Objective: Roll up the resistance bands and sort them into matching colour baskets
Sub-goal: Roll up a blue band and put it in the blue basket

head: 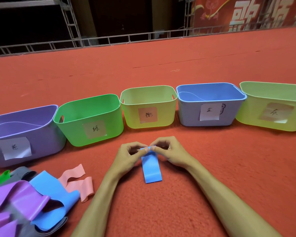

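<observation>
A blue resistance band (152, 170) lies flat on the red carpet in front of me, its far end curled up. My left hand (130, 154) and my right hand (169, 151) both pinch that far end between thumb and fingers. Five labelled baskets stand in a row behind: purple (46, 144), green (72, 132), pale yellow-green (132, 117), blue (190, 115) and another yellow-green (251, 115). At lower left lies a loose pile of bands: purple (19, 195), blue (50, 187), pink (75, 178), grey (19, 174) and green (0, 178).
Red carpet (195, 194) covers the floor all round, with open carpet to the right of my arms. A metal truss rail (109, 40) runs along the carpet's far edge, and a red banner (246, 12) hangs at upper right.
</observation>
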The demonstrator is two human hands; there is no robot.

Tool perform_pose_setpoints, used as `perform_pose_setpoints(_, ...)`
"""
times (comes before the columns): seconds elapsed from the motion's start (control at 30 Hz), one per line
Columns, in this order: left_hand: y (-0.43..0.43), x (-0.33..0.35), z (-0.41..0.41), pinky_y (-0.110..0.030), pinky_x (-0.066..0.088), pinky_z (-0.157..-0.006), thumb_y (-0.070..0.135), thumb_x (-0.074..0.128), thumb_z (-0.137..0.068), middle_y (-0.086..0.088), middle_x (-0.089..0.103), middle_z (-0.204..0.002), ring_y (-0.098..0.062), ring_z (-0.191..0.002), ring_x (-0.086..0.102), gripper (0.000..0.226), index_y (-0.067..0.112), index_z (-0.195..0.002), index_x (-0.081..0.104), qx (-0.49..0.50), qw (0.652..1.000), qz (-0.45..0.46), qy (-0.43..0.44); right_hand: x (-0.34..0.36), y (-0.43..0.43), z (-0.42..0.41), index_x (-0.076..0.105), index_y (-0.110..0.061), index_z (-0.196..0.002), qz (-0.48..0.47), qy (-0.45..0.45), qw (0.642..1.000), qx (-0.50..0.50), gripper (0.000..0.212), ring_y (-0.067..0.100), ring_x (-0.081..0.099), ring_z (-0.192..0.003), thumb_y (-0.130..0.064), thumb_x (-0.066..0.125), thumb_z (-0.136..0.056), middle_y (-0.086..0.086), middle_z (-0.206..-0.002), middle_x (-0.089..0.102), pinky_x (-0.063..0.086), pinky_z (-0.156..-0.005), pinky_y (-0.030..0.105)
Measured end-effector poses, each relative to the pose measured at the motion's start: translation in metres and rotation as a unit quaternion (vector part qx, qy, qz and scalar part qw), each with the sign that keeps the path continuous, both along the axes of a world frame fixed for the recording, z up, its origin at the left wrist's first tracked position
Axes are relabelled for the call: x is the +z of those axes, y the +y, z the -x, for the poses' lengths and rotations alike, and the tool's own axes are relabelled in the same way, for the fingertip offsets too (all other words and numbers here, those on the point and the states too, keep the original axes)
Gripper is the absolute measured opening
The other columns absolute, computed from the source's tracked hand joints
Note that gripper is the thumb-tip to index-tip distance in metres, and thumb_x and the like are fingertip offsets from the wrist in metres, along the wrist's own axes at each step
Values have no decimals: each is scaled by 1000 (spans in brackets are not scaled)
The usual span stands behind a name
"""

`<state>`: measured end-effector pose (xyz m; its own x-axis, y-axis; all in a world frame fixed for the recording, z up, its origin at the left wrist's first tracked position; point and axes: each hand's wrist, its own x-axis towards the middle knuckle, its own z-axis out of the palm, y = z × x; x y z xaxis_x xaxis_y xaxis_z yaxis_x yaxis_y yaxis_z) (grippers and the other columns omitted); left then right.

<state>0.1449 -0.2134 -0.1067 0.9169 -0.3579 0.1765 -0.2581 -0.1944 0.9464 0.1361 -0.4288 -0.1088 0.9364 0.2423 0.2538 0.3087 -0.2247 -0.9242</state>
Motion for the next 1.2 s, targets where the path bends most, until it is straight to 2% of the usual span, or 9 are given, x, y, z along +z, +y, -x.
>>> perform_pose_setpoints(0.2, 0, 3, 1, -19, 52, -77, 16, 69, -99, 0, 80, -91, -4, -83, 70, 13, 12, -96, 81, -5, 1000, -18, -5, 1, 1, 1, 75, -2, -101, -12, -8, 1000, 11, 9, 10, 69, -89, -7, 72, -95, 12, -98, 78, 54, -83, 27)
perform_pose_setpoints(0.33, 0, 2, 2, -26, 55, -80, 16, 71, -98, -3, 80, -92, -9, -86, 71, 11, 12, -96, 81, -6, 1000, -10, -4, 1, 2, 0, 78, -17, -99, 11, 13, 1000, -7, 16, 12, 68, -87, -29, 73, -91, 6, -95, 78, 55, -84, 48)
perform_pose_setpoints(0.47, -1, 2, 2, -25, 55, -79, 14, 72, -96, -3, 81, -93, -9, -86, 71, 9, 12, -97, 81, -2, 1000, -3, -2, -1, 5, -1, 78, -23, -94, 83, 17, 996, -27, 27, 7, 67, -84, -44, 61, -89, -3, -90, 78, 56, -86, 49)
perform_pose_setpoints(0.63, 0, 1, 2, -34, 54, -79, 17, 78, -93, -4, 80, -94, -18, -85, 68, 7, 15, -98, 81, -7, 1000, 3, -5, -3, 3, -1, 79, -22, -96, 67, 7, 998, -15, 20, 9, 65, -81, -36, 64, -93, 1, -89, 78, 55, -82, 52)
perform_pose_setpoints(0.8, 1, -2, -3, -35, 44, -74, 43, 80, -80, -12, 74, -82, -18, -75, 60, 30, 16, -92, 75, 0, 1000, 3, 7, -1, 0, -1, 78, -8, -103, -12, 6, 1000, 16, 15, 13, 68, -89, -17, 69, -96, 12, -97, 79, 54, -84, 36)
perform_pose_setpoints(0.9, 2, 0, -2, -38, 48, -81, 41, 75, -85, -11, 77, -91, -17, -85, 68, 27, 15, -93, 76, -25, 1000, -7, 8, 1, -1, 0, 78, -6, -106, -31, 3, 999, 31, 14, 15, 68, -90, -12, 70, -97, 16, -99, 78, 54, -84, 35)
perform_pose_setpoints(1.03, 4, 1, -2, -39, 45, -79, 32, 76, -88, -22, 73, -91, -20, -81, 63, 18, 16, -96, 76, -42, 999, 2, 8, 0, -1, 0, 78, -7, -104, -22, 9, 1000, 16, 12, 9, 63, -79, -10, 73, -94, 14, -92, 77, 47, -73, 23)
perform_pose_setpoints(1.1, 5, 1, -2, -40, 42, -77, 33, 77, -87, -30, 68, -91, -23, -80, 57, 20, 15, -98, 75, -42, 999, 6, 7, 0, 0, 1, 79, -13, -104, 0, 18, 1000, 5, 15, 4, 63, -78, -20, 74, -92, 1, -89, 78, 47, -72, 21)
perform_pose_setpoints(1.2, 5, 0, -2, -42, 40, -76, 31, 78, -87, -35, 65, -92, -25, -79, 53, 23, 14, -102, 75, -41, 999, 20, 4, 0, 2, 0, 81, -21, -100, 37, 23, 999, -10, 24, 4, 67, -83, -40, 69, -90, -5, -91, 79, 53, -78, 34)
